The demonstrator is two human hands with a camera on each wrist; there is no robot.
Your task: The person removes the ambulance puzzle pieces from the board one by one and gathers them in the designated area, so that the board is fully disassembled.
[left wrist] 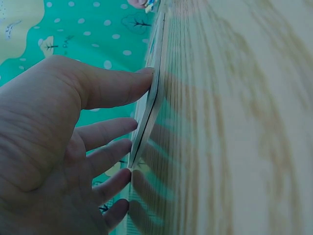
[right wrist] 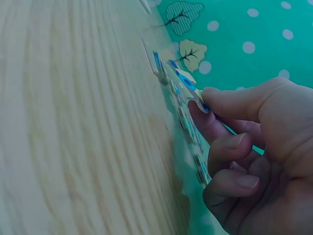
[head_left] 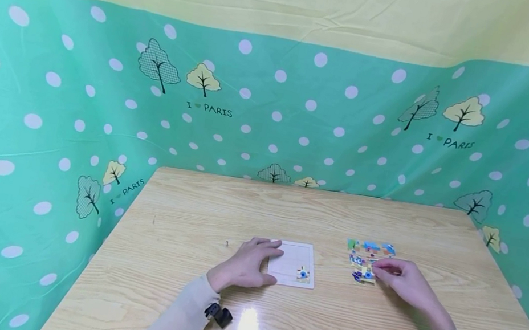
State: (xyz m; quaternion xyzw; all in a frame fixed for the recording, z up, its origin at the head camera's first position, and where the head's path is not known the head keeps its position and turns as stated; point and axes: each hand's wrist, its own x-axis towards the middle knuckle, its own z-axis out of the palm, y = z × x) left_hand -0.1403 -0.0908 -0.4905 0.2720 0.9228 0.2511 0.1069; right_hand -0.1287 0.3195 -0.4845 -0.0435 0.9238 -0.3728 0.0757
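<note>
A white square puzzle tray (head_left: 288, 258) lies flat on the table, with one printed jigsaw piece (head_left: 302, 274) in its near right corner. My left hand (head_left: 249, 263) rests at the tray's left side. Its thumb (left wrist: 120, 88) touches the edge, and the other fingers spread along it, fairly straight. Over a cluster of colourful jigsaw pieces (head_left: 371, 245), my right hand (head_left: 404, 282) pinches one jigsaw piece (right wrist: 187, 81) between thumb and index finger. That piece is tilted, with a blue round mark; its other fingers are curled beneath.
Both hands work over a light wood-grain table (head_left: 196, 200). A green polka-dot cloth (head_left: 272, 114) hangs behind and along both sides. A small dark speck (head_left: 226, 243) lies left of the tray. Each wrist wears a black strapped camera.
</note>
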